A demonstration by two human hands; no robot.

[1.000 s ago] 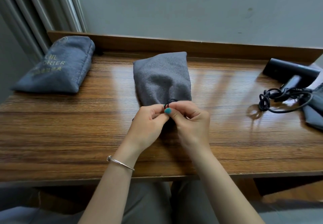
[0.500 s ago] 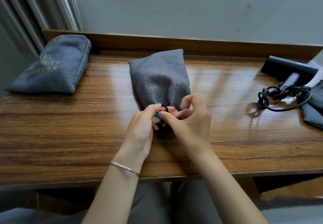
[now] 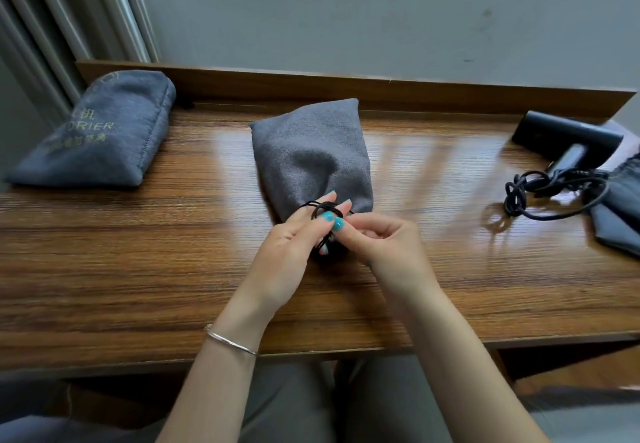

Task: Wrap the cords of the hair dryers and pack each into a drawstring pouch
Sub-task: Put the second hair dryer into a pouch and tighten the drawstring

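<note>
A filled grey drawstring pouch (image 3: 310,155) lies in the middle of the wooden table, its gathered mouth toward me. Its black drawstring (image 3: 323,208) is looped around the extended fingers of my left hand (image 3: 291,252). My right hand (image 3: 384,245) pinches the same drawstring just beside the left fingertips. At the far right a black hair dryer (image 3: 568,138) lies bare with its black cord (image 3: 540,193) in a loose tangle. An empty grey pouch (image 3: 620,214) lies partly under the dryer's cord, cut off by the frame edge.
A second filled pouch with gold lettering (image 3: 100,134) lies at the back left of the table (image 3: 138,269). A raised wooden ledge (image 3: 381,93) runs along the back against a grey wall. The table's front edge is near my lap.
My left fingers have stretched out with the drawstring now looped over them. My right hand has shifted slightly right, still pinching the string. The pouch has not moved.
</note>
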